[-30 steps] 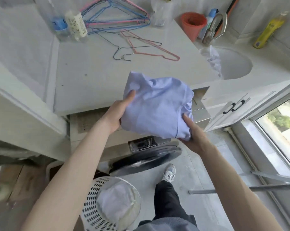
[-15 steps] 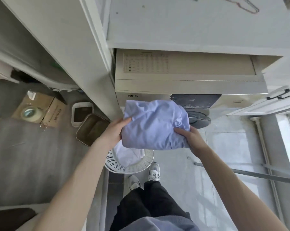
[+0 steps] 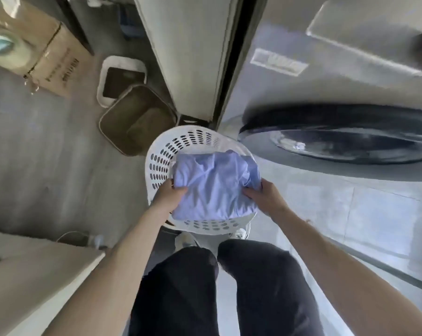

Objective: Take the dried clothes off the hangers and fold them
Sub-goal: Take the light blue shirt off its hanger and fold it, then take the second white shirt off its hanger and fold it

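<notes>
— Where is the folded garment found?

— The folded lilac garment point(image 3: 214, 187) is held in the mouth of the white laundry basket point(image 3: 160, 163), and most of the opening is covered by it. Whether it rests on anything beneath cannot be told.

— How is it held?

— It is gripped at both sides. The left hand point(image 3: 167, 195) is clamped on its left edge, with the thumb laid on top and the fingers tucked under the cloth. The right hand point(image 3: 265, 196) is closed on the right edge, where the fabric is bunched, and its fingers are pressed over the top.

— What can be said of the basket?

— It is round and pierced with oval holes, and it is stood on the floor just in front of the person's feet. A pale shoe point(image 3: 241, 233) is glimpsed under its near rim.

— And what is seen around it?

— The dark round door of a washing machine point(image 3: 345, 139) is seen just to the right of the basket, though it is blurred. A brown tray point(image 3: 137, 120) is set on the floor just beyond the basket to the left, with a white-rimmed tray point(image 3: 122, 78) close behind it. A cardboard box point(image 3: 47, 57) is placed further off, at the upper left. Dark trousers point(image 3: 180, 287) are seen at the bottom of the view, between the two bare forearms.
</notes>
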